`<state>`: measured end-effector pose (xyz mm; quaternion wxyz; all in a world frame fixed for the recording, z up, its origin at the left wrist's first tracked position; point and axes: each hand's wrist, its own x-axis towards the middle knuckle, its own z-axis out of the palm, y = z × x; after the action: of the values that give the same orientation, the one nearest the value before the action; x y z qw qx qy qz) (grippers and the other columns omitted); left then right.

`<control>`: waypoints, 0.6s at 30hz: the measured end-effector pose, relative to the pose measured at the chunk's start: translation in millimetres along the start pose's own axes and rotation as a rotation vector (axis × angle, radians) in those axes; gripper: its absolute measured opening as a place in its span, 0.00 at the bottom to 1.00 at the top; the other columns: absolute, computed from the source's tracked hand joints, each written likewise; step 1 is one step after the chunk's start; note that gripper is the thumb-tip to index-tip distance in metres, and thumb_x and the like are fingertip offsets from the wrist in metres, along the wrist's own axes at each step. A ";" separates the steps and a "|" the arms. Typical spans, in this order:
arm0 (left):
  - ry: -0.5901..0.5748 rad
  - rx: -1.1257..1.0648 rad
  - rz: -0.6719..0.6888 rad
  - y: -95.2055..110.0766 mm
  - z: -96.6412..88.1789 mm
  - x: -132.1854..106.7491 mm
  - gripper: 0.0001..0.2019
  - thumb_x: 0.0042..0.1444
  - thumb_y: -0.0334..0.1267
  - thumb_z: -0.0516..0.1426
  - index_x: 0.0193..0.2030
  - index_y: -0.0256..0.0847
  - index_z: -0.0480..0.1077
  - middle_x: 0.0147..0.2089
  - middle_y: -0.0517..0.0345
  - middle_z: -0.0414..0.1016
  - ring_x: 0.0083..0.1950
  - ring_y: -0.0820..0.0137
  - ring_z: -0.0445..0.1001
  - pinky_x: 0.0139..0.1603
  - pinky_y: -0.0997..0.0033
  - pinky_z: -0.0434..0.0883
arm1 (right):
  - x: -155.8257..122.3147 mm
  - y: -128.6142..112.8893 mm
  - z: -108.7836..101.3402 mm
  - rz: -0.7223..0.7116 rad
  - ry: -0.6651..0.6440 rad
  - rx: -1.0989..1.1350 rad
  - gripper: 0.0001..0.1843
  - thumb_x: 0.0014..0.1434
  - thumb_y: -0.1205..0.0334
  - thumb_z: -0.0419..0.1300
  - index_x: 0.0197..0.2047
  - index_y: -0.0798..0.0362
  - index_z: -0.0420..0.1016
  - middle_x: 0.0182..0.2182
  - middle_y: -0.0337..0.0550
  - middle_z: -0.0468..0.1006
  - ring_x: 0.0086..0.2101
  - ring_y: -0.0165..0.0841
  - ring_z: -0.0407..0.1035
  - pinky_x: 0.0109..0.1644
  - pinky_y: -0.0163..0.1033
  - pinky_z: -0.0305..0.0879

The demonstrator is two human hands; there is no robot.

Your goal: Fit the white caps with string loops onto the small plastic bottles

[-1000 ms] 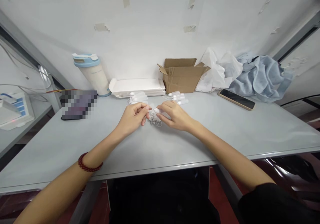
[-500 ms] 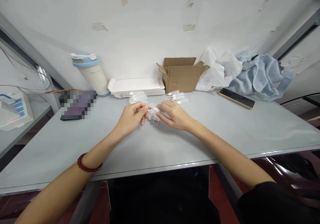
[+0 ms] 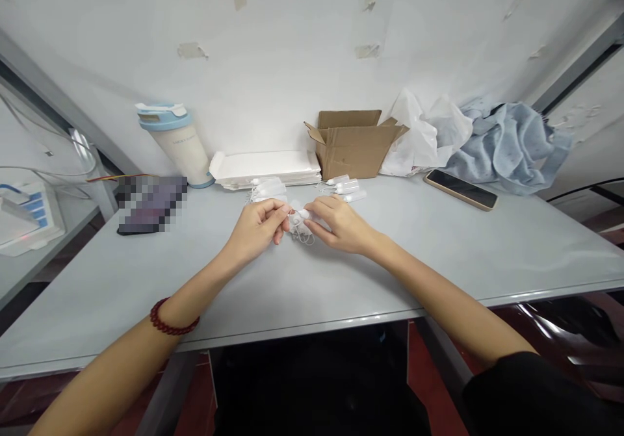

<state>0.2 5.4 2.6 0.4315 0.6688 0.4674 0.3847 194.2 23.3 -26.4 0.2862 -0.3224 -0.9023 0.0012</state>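
Note:
Over the middle of the table, my left hand (image 3: 258, 229) is closed in a pinch on a thin cord whose end is too small to make out. Close beside it, my right hand (image 3: 341, 225) has its thumb and fingers around a small white tube (image 3: 303, 214), mostly hidden by the fingers. Between and below the fingertips lies a bundle of white looped strings (image 3: 303, 233). Just behind the left hand is a pile of white tubes with pointed tips (image 3: 268, 189). Several similar translucent tubes (image 3: 347, 188) lie behind the right hand.
Along the wall stand a cream tumbler (image 3: 178, 147), a stack of flat white boxes (image 3: 266, 165), an open cardboard box (image 3: 353, 153), a white plastic bag (image 3: 424, 134) and a light blue cloth (image 3: 511, 147). A phone (image 3: 461, 190) lies right; a blurred dark item (image 3: 153, 205) lies left.
Both hands keep nearly the same place and grip. The view has shifted very slightly; nothing else visibly differs.

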 end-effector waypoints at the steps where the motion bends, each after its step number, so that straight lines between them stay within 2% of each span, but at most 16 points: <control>1: 0.004 0.009 0.003 0.3 0.1 -0.1 0.12 0.59 0.38 0.54 0.26 0.37 0.67 0.20 0.65 0.67 0.18 0.79 0.62 0.24 0.77 0.63 | 0.1 -0.1 0.0 -0.001 -0.001 -0.001 0.12 0.65 0.60 0.49 0.42 0.59 0.69 0.30 0.47 0.72 0.32 0.35 0.62 0.39 0.40 0.55; 7: 0.030 0.033 -0.007 1.7 0.3 0.2 0.11 0.57 0.38 0.55 0.26 0.37 0.68 0.19 0.65 0.67 0.18 0.79 0.62 0.23 0.77 0.62 | 0.1 -2.7 -0.3 -0.005 -0.003 0.023 0.14 0.66 0.61 0.45 0.42 0.60 0.68 0.31 0.50 0.70 0.31 0.35 0.60 0.36 0.39 0.57; 18: 0.013 0.038 -0.004 0.3 3.4 -2.2 0.12 0.55 0.39 0.55 0.24 0.38 0.67 0.17 0.65 0.65 0.17 0.77 0.62 0.22 0.76 0.62 | -1.6 -5.0 6.1 0.002 -0.044 0.040 0.10 0.66 0.64 0.45 0.41 0.59 0.65 0.31 0.49 0.68 0.30 0.34 0.58 0.34 0.37 0.56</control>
<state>2.8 2.4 1.5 0.4167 0.6734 0.4787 0.3791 189.2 19.6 -31.3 0.2726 -0.3172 -0.9080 0.0267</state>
